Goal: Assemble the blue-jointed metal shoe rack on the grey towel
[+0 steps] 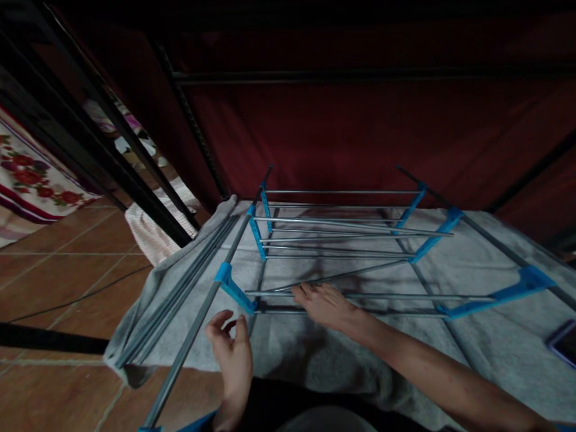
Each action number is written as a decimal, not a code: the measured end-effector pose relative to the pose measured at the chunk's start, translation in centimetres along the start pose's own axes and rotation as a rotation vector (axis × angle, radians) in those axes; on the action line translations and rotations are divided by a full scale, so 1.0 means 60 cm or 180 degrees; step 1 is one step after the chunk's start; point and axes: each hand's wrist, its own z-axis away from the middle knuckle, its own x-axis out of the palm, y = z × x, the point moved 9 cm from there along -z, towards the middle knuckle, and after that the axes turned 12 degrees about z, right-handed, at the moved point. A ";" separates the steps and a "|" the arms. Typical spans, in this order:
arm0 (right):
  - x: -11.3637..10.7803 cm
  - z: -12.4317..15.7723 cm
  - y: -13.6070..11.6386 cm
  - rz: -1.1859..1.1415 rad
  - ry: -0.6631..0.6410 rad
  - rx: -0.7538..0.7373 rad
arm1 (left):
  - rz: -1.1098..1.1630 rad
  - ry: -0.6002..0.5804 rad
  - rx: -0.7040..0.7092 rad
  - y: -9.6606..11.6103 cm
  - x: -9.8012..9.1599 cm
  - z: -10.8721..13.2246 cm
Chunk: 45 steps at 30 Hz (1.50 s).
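A partly joined rack (198, 315) of grey metal tubes and blue plastic connectors lies on a grey towel-like cloth. My right hand (324, 305) is closed over a thin metal rod (396, 296) at the near side of the rack; the fingertips are partly hidden. That rod spans between the near left blue connector (234, 290) and the near right blue connector (495, 300). Just below the left connector, my left hand (230, 342) hovers with fingers curved and thumb apart, holding nothing. Another rod (360, 273) slants across behind my right hand.
Several loose rods (184, 285) lie bundled on the left part of the grey cloth (288, 348). A phone-like dark object (563, 343) rests at the right edge. Dark metal posts (99, 144) stand at left, and a dark red curtain (342, 138) hangs behind.
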 end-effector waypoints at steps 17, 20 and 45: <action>-0.007 0.007 0.019 0.0040 -0.0008 0.0123 | -0.0004 -0.0230 0.0183 -0.001 0.096 -0.023; -0.006 0.007 0.023 -0.0019 -0.0061 0.0123 | 0.0045 -0.0239 0.0149 -0.001 0.100 -0.024; 0.000 -0.007 0.029 -0.0390 -0.0180 0.0143 | -0.0161 -0.0219 0.0254 0.005 0.111 -0.018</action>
